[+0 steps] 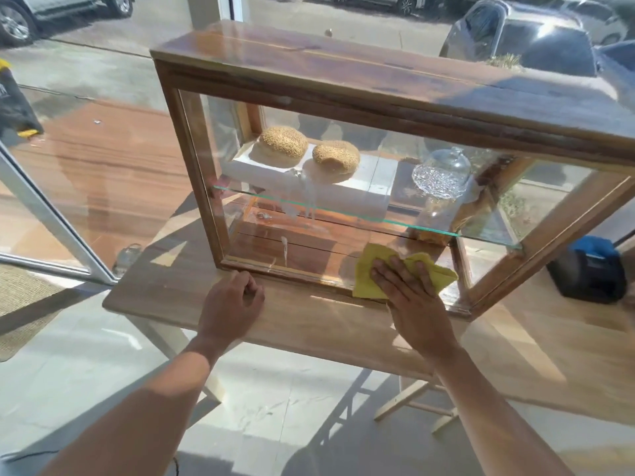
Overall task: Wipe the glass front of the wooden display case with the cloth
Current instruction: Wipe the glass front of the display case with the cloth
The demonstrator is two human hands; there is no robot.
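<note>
A wooden display case [343,68] with a glass front [261,201] stands on a light wooden table [309,324]. White streaks and drips mark the glass near its middle. My right hand [410,297] lies flat on a yellow cloth [374,269], pressing it against the lower right part of the glass and the bottom frame. My left hand [233,304] rests on the table just in front of the case's lower left corner, fingers curled, holding nothing that I can see.
Inside the case, two round breads [283,144] lie on a white block, and a glass dome dish [441,171] stands on the glass shelf. A blue and black box [591,273] sits on the floor to the right. Beyond the window are parked cars.
</note>
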